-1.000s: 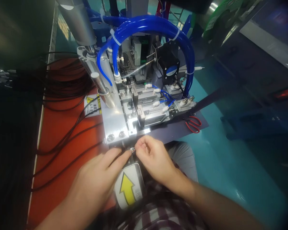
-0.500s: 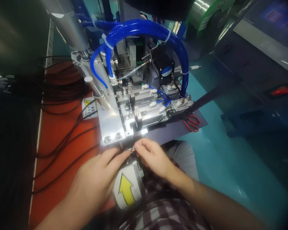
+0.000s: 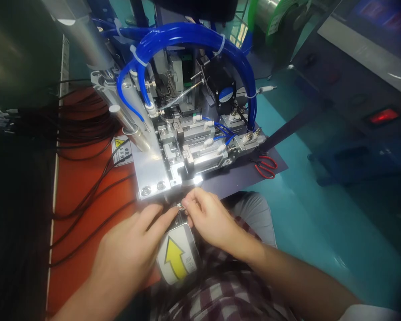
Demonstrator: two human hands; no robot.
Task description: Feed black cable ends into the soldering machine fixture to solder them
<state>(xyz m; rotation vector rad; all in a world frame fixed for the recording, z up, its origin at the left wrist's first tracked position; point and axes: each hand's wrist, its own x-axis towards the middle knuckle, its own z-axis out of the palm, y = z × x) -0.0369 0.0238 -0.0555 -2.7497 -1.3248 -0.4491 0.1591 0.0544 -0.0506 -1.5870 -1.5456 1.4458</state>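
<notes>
The right hand (image 3: 209, 218) is curled, with a small metal part (image 3: 180, 206) apparently pinched at the tips of its thumb and forefinger. The left hand (image 3: 127, 240) is held low and flat, its thumb tip brought to the part's other side; whether the part is gripped there too cannot be told, as the fingertips are partly hidden. The part is held just in front of the machine (image 3: 153, 171), above the near end of the arrow plate (image 3: 177, 256). Fine two-handed positioning is judged to be the step in hand; a light, steady pinch and close alignment seem to be called for by the next move.

The part is seen as bright and glinting, too small for its shape to be read. The arrow plate is white and smooth, round-cornered, and marked with a bold yellow arrow. The machine is built of machined silvery blocks, polished rods and bolted plates, and is arched over by glossy blue hoses (image 3: 187, 33) bound with pale ties. To the right, red-handled pliers (image 3: 266, 167) are laid on a matte dark sheet (image 3: 232, 183). To the left, thin black cables (image 3: 93, 191) are strewn across the orange worktop (image 3: 75, 178).
</notes>
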